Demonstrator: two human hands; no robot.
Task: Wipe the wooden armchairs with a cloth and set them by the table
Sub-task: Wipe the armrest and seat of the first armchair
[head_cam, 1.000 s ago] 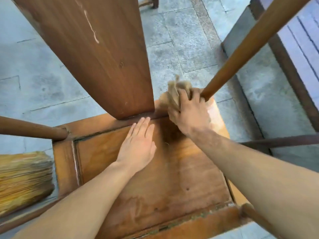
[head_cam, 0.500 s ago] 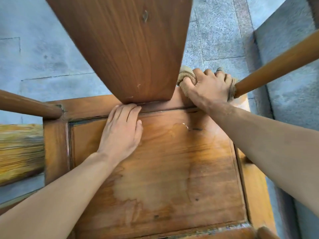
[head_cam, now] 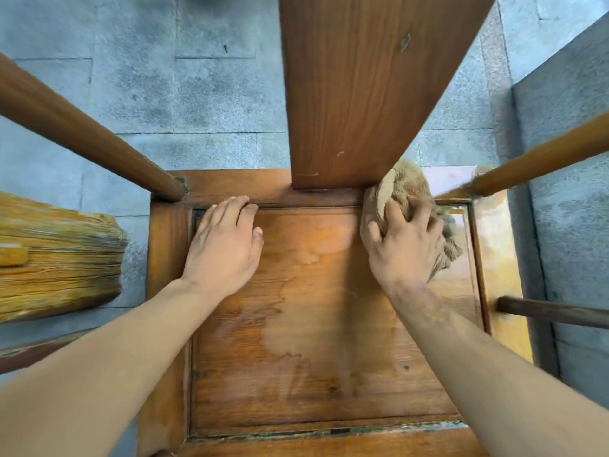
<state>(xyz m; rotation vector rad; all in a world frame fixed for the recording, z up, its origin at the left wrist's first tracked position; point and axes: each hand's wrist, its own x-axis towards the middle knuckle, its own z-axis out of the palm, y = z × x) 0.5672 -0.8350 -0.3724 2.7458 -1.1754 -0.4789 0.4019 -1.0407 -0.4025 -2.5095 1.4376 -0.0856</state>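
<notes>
Straw broom on grey stone floor

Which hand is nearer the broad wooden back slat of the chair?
Right. The right hand presses the tan cloth against the slat's base; the left hand lies flat on the seat, just left of it.

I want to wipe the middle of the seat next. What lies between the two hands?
Only bare seat panel lies between the left hand and the right hand pressing the cloth, as the head view shows.
</notes>
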